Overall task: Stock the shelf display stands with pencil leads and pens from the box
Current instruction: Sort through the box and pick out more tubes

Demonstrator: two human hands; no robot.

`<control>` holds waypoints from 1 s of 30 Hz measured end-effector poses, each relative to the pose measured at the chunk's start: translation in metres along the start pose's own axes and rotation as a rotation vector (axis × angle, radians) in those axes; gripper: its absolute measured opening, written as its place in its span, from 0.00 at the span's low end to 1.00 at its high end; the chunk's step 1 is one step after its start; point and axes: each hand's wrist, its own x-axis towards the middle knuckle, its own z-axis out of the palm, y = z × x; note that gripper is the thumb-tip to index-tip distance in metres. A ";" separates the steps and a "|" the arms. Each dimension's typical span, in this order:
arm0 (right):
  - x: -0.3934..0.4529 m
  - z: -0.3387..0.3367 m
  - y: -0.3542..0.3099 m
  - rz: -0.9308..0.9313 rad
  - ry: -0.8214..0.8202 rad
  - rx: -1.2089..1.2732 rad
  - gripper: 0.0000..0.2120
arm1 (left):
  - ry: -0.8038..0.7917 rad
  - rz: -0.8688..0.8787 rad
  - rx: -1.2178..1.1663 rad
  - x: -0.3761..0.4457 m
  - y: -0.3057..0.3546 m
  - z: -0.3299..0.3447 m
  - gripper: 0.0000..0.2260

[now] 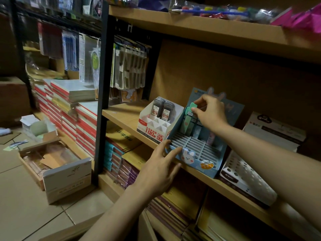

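Observation:
A blue bunny-print display stand (205, 160) with a grid of slots sits on the middle wooden shelf (125, 117). My right hand (211, 110) pinches a mint-green pencil lead case (189, 116) at its top, standing it in the stand's back row beside several other cases. My left hand (161, 168) rests with spread fingers against the stand's front left corner. To the left stands a white and red display stand (156, 129) holding two dark lead cases (163, 108). An open cardboard box (57, 164) lies on the floor at the left.
A white stand with round holes (243, 178) sits right of the blue one, with a white box (274, 129) behind it. Stacked notebooks (69, 108) fill the left; hanging packets (130, 66) above them. Another shelf board (208, 30) runs overhead.

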 end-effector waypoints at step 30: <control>-0.079 -0.019 -0.021 -0.153 0.053 0.178 0.09 | 0.092 0.087 -0.021 -0.030 0.005 -0.018 0.24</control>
